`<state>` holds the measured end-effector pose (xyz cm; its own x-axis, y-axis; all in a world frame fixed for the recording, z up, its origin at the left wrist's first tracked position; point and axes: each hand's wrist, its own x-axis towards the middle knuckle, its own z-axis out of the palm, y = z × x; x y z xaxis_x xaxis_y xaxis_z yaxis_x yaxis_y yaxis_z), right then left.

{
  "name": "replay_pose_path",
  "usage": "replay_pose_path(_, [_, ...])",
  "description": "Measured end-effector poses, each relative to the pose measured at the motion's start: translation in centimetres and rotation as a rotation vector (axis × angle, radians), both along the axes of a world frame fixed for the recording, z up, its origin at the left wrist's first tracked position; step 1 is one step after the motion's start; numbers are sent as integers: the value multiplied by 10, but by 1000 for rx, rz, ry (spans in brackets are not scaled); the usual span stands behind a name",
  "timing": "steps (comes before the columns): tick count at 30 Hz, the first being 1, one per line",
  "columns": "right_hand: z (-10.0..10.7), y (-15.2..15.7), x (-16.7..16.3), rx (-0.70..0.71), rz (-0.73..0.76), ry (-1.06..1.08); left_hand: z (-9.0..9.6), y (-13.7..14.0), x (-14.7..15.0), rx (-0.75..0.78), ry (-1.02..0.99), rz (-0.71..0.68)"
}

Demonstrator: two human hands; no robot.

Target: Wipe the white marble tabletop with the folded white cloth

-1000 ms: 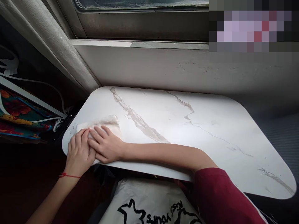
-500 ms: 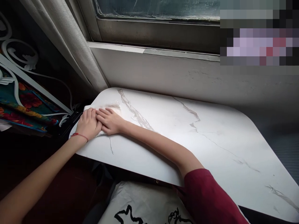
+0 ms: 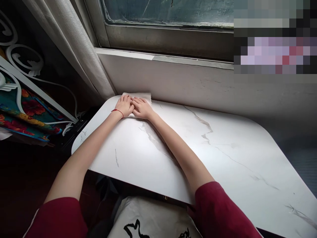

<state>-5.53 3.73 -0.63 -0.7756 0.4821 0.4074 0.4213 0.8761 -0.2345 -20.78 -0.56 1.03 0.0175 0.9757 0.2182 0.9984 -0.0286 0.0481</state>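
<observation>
A pale cloth lies on the white marble-patterned tabletop, at the far edge by the wall. My left hand, with a thin red cord on the wrist, rests flat on the cloth's left part. Right beside it, my right hand presses down on the cloth too, its fingertips meeting the left hand's fingers. Both hands have their fingers stretched out over the fabric rather than wrapped round it. Some of the cloth shows beyond the fingers and to the right; the rest is hidden underneath.
Behind the table stand a low wall and a window. A light curtain hangs at the left, near a white scrolled metal frame with floral fabric. A pale bag-like fabric item with black drawing sits below the front edge.
Both hands and the cloth have moved from the table's left end, away from me and to the right, up to the far edge by the wall.
</observation>
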Motion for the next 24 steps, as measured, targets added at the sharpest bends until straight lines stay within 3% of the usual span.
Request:
replay_pose_path(5, [5,10,20,-16,-48,-3,-3,16,20,50,-33,21])
replay_pose_path(9, [4,1,27,5,-97,-9,-4,12,23,77,-71,-35])
replay_pose_path(17, [-5,-53,47,60,-222,-49,-3,-19,32,22,-79,-256])
replay_pose_path(24, [-4,-101,105,66,-195,-93,8,-57,71,-23,28,-400])
